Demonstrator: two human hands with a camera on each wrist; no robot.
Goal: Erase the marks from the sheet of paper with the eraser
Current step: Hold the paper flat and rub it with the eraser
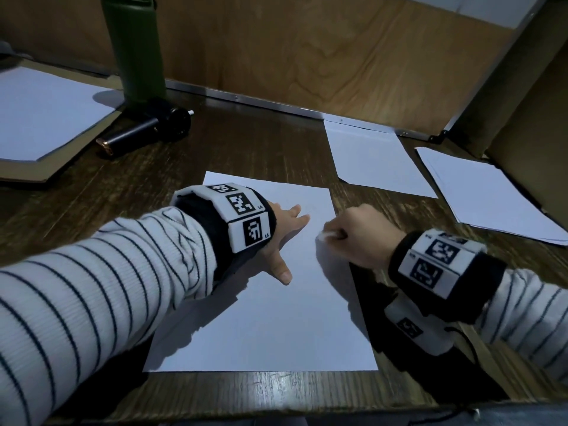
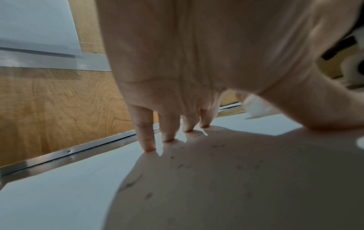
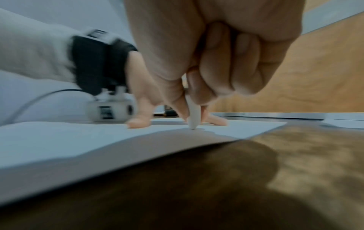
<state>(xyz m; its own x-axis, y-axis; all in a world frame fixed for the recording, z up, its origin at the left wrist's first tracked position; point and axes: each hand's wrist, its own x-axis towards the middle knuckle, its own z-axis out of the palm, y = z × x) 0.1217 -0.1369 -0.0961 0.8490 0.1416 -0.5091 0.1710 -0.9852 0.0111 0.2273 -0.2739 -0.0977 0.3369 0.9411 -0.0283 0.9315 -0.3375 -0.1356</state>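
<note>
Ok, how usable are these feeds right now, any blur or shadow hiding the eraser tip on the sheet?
Head view: dim but sharp, eraser visible in the right hand. Right wrist view: motion-blurred, foreground table out of focus, tip readable on the sheet of paper. Left wrist view: left hand casts a broad shadow over the sheet.

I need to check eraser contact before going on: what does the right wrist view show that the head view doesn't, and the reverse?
Only the right wrist view shows the eraser tip touching the sheet, pinched by the right hand.
Only the head view shows the whole sheet, the green bottle, and spare papers beyond.
Both show the left hand spread flat on the sheet, holding it down.
</note>
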